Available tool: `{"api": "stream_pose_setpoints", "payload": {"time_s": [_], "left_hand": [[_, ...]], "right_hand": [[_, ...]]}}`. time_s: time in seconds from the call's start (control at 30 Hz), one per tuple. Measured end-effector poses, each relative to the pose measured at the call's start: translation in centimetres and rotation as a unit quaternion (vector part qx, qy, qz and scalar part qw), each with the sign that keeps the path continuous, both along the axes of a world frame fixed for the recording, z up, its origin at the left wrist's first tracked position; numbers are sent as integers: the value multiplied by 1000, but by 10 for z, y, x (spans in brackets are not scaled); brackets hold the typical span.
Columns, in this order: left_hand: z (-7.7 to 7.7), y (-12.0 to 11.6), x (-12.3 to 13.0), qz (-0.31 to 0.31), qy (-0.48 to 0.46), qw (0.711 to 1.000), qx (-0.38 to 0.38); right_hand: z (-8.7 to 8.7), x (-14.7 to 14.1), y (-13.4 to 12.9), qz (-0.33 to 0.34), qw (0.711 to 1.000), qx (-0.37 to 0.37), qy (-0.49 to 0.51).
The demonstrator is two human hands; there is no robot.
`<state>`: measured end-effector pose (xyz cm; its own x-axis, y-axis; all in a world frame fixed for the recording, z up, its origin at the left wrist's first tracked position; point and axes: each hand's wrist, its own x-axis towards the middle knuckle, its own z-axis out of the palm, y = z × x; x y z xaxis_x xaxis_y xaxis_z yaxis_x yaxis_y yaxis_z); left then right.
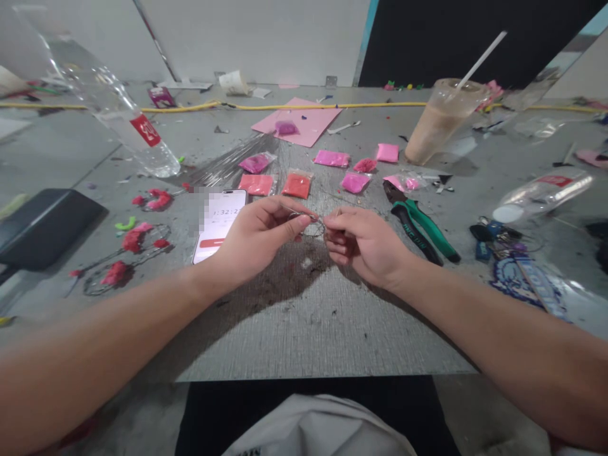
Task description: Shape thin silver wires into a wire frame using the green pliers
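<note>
A thin loop of dark wire (313, 229) hangs between my two hands at the middle of the view. My left hand (268, 231) pinches its left side between thumb and forefinger, beside the phone (222, 221). On the right side of the loop, my right hand (363, 240) has its thumb and fingers closed on the wire. Green-handled pliers (420, 228) lie just right of my right hand. Behind the hands are small packets of orange clay (297, 184) and pink clay (331, 158). Wire pieces with red clay (115, 273) lie at the left.
A tall water bottle (137, 123) tilts at the back left, above a black box-like object (52, 228). A drink cup with a straw (439, 120), a lying bottle (544, 195) and keychains (527, 278) are at right. A yellow cable (190, 108) crosses the back.
</note>
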<state>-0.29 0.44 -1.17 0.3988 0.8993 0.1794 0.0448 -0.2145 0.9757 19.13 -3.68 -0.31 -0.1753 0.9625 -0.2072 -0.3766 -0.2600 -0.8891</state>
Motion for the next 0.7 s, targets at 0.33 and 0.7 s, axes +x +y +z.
{"api": "stream_pose_setpoints", "payload": {"time_s": [0.33,0.7], "left_hand": [[-2,0,1,-1,-54,998,-34],[-1,2,3,-19,-145,984,-105]], "right_hand": [[0,1,-1,14,1000,-12,13],[-9,1,-1,-7,999,52,-8]]}}
